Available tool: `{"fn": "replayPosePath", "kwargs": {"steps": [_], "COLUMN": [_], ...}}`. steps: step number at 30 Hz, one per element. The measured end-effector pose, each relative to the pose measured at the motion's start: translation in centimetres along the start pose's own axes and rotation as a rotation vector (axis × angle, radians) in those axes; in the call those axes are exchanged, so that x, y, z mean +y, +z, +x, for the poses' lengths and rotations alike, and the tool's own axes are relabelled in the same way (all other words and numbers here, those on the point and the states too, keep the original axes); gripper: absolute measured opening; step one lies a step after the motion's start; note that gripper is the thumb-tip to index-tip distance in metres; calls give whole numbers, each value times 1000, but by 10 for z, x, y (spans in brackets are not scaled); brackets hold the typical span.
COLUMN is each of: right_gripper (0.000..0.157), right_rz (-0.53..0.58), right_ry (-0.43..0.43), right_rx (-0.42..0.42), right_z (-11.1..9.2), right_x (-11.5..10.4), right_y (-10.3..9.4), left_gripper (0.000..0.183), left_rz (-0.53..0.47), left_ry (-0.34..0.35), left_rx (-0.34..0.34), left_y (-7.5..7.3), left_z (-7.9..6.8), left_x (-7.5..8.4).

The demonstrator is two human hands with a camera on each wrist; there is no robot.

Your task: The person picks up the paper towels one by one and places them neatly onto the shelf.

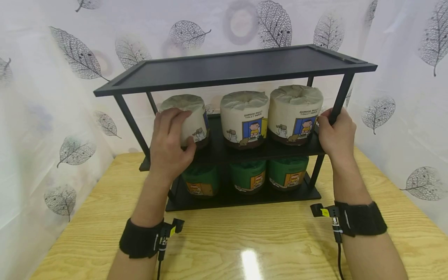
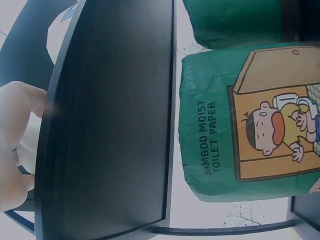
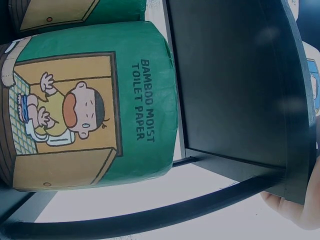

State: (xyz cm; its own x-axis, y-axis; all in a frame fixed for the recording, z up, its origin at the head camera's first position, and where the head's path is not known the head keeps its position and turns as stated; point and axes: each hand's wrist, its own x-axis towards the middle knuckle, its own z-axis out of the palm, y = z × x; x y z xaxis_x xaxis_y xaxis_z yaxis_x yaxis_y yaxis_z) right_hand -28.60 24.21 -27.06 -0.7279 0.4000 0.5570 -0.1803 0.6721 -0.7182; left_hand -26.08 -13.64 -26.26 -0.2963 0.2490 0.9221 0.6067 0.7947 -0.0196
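Note:
My left hand (image 1: 169, 146) holds the left white toilet paper roll (image 1: 187, 102) on the middle tier of a black shelf rack (image 1: 234, 70). Its fingers bend over the roll's front and its thumb is at the lower side. At the rack's right end, my right hand (image 1: 338, 134) grips the post (image 1: 343, 91), with the thumb near the right white toilet paper roll (image 1: 290, 109). Between those two rolls stands another white roll (image 1: 232, 118). The left wrist view shows only part of the left hand's fingers (image 2: 17, 135) at the shelf edge.
Several green toilet paper rolls (image 1: 201, 179) stand on the bottom tier, one seen closely as a green roll (image 3: 140, 110) in the right wrist view. The rack stands on a wooden table (image 1: 210, 241). A leaf-patterned curtain (image 1: 217, 23) hangs behind and at both sides.

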Motion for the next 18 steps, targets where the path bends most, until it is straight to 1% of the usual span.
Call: {"fn": "replayPosePath", "kwargs": {"steps": [9,18], "right_gripper": [24,24], "right_rz": [6,6], "right_ry": [-4,0], "right_rx": [2,-6], "right_z": [0,-1], "right_x": [0,0], "right_y": [0,0], "left_gripper": [53,52], "left_rz": [-48,-78], "left_ry": [-16,-27], "left_rx": [-3,-29], "left_y": [-3,-5], "left_z": [0,-1], "left_x": [-2,-6]}}
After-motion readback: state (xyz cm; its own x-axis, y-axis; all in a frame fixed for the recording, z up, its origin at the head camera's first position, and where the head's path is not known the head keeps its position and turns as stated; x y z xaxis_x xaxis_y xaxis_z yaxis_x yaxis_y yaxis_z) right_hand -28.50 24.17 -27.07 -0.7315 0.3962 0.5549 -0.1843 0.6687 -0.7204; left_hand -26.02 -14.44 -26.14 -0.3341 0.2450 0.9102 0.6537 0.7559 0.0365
